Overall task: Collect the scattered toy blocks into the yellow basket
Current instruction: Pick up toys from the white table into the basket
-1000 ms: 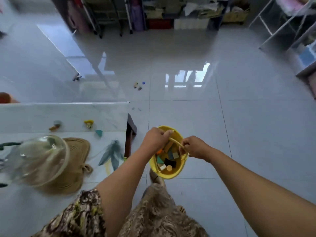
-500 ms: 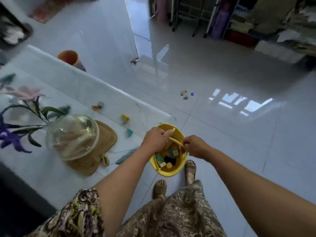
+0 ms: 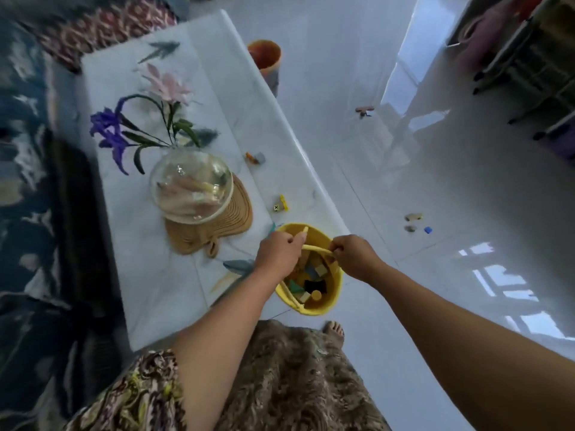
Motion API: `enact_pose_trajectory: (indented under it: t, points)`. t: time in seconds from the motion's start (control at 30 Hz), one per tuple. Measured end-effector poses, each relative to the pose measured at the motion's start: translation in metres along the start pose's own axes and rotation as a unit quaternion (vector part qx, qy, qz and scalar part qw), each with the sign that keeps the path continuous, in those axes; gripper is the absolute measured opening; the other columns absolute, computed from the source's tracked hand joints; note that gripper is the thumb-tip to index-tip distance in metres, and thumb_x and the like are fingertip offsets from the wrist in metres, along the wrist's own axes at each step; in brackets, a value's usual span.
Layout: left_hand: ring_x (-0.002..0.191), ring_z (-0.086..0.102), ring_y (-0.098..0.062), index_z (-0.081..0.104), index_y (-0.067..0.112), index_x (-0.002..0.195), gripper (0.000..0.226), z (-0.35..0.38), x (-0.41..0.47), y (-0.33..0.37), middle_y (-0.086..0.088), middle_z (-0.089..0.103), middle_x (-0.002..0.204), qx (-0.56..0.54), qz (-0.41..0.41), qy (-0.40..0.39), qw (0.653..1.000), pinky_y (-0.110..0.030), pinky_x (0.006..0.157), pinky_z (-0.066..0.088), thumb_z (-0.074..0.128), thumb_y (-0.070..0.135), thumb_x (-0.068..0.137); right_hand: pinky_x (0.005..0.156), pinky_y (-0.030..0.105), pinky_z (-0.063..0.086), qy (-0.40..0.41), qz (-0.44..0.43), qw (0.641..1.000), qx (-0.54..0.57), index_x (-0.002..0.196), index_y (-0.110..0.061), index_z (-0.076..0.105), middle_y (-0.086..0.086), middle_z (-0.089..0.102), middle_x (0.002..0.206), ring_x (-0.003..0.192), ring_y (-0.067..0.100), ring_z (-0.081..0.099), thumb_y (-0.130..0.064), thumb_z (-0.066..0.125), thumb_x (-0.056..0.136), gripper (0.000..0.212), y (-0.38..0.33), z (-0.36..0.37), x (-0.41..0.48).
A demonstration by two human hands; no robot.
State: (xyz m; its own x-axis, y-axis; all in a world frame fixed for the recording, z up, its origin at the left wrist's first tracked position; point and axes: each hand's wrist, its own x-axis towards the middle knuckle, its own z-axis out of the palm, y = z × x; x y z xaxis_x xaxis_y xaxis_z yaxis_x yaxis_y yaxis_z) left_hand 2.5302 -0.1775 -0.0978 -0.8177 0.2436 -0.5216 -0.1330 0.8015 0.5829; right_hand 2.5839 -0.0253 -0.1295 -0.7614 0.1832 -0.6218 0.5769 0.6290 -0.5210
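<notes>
Basket [image 3: 333, 293] of yellow plastic hangs mouth-up, handle [image 3: 315, 248] spanning left-right; left hand [image 3: 280, 255] and right hand [image 3: 353, 258], arms outstretched, each grip clenched on handle.

View swings left: the white table [image 3: 161, 275] now fills the left half, with the glass vase [image 3: 191, 186] and its flowers [image 3: 130, 126] fully in frame. Yellow basket [image 3: 333, 293] now overlaps the table's corner. Floor blocks [image 3: 415, 223] shift to the right; the orange bin [image 3: 264, 57] appears at top.
</notes>
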Motion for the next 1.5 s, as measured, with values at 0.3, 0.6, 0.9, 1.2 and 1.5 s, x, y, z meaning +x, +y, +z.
enact_pose_trajectory:
  t: [0.3, 0.6, 0.9, 1.2, 1.5]
  points:
    - [0.073, 0.063, -0.029, 0.066, 0.007, 0.069, 0.051, -0.034, 0.023, -0.037, -0.01, 0.065, 0.069, -0.078, -0.083, 0.144, 0.983, -0.033, 0.064, 0.044, 0.044, 0.045, 0.095, 0.071, 0.032, 0.05, -0.044, -0.066, 0.997, -0.013, 0.093, -0.006, 0.07, 0.014, 0.071, 0.096, 0.084, 0.028, 0.061, -0.01, 0.048, 0.086, 0.023, -0.065, 0.019, 0.053]
    - [0.046, 0.036, -0.017, 0.037, 0.015, 0.048, 0.054, -0.06, 0.063, -0.074, 0.0, 0.034, 0.046, -0.11, -0.127, 0.167, 0.972, -0.027, 0.047, 0.023, 0.046, 0.036, 0.097, 0.082, 0.04, 0.054, -0.079, -0.083, 0.993, -0.024, 0.084, -0.016, 0.067, 0.007, 0.067, 0.086, 0.091, 0.03, 0.064, -0.006, 0.046, 0.089, 0.025, -0.097, 0.049, 0.106]
    - [0.056, 0.051, -0.027, 0.044, 0.015, 0.05, 0.052, -0.053, 0.122, -0.087, 0.001, 0.042, 0.047, -0.135, -0.154, 0.151, 0.967, -0.03, 0.055, 0.041, 0.048, 0.042, 0.095, 0.075, 0.032, 0.054, -0.026, -0.038, 0.997, -0.068, 0.108, -0.025, 0.064, 0.004, 0.068, 0.108, 0.093, 0.022, 0.064, -0.006, 0.047, 0.089, 0.032, -0.066, 0.057, 0.182]
    - [0.067, 0.06, -0.027, 0.064, 0.009, 0.071, 0.049, -0.026, 0.178, -0.102, -0.003, 0.059, 0.062, -0.085, -0.207, 0.181, 0.958, -0.032, 0.057, 0.041, 0.042, 0.046, 0.095, 0.088, 0.034, 0.05, -0.127, -0.123, 0.966, -0.187, 0.125, -0.025, 0.061, -0.001, 0.064, 0.122, 0.108, 0.021, 0.061, -0.009, 0.068, 0.085, 0.043, -0.052, 0.072, 0.257]
    - [0.05, 0.045, -0.011, 0.054, 0.014, 0.063, 0.048, 0.003, 0.218, -0.1, 0.003, 0.051, 0.056, -0.035, -0.251, 0.253, 0.934, -0.026, 0.044, 0.024, 0.037, 0.042, 0.098, 0.092, 0.042, 0.051, -0.192, -0.247, 0.895, -0.317, 0.13, -0.02, 0.056, 0.004, 0.057, 0.13, 0.115, 0.029, 0.058, -0.016, 0.066, 0.085, 0.046, -0.045, 0.099, 0.303]
